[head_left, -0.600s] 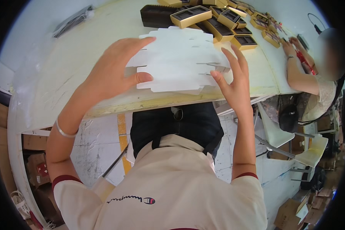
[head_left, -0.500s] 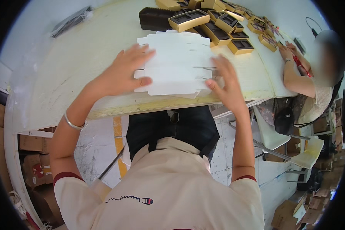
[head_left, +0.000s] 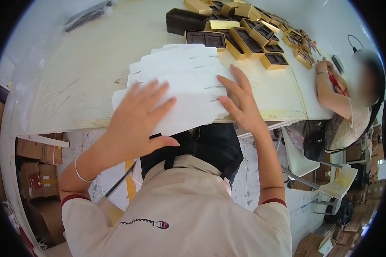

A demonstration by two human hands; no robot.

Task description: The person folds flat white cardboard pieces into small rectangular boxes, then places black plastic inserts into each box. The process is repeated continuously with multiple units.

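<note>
A stack of flat white die-cut card blanks (head_left: 182, 73) lies near the table's front edge, with notched tabs along its sides. The sheets are fanned apart, the top ones slanting down to the left and reaching past the table edge. My left hand (head_left: 137, 118) lies over their near left part, fingers spread and a little blurred, the thumb off the near edge. At the right side, my right hand (head_left: 242, 100) is open, its thumb and forefinger against the slit edges of the sheets. Just beyond the stack sits a gold box with a dark brown insert (head_left: 205, 39).
Several gold boxes (head_left: 246, 42) are heaped at the far right, beside a dark brown ridged tray stack (head_left: 186, 21). A plastic-wrapped dark bundle (head_left: 88, 16) lies far left. On the right, a person (head_left: 336, 92) handles something red (head_left: 336, 83). Cartons (head_left: 40, 180) sit under the table.
The neat stack of blanks has spread into a slanted fan toward the left and nearer me. My left hand has come nearer with it. One gold box now sits lower, in front of the tray stack.
</note>
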